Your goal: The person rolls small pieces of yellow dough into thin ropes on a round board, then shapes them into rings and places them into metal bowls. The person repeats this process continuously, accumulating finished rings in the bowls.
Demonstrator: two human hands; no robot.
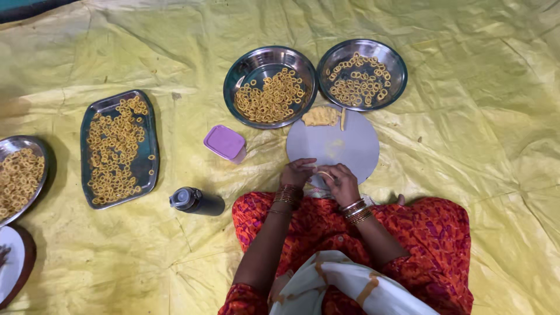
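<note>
**Dough strip worked between two hands over round board**

Dough strip (324, 173), thin and pale, sits pinched between the left hand (296, 173) and right hand (341, 184), both closed narrowly on it at the near edge of a grey round board (344, 149). A dough lump (319, 116) rests at the board's far edge. Two steel bowls (242, 73) of dough rings (271, 96) stand beyond, on a yellow sheet (466, 146).
</note>
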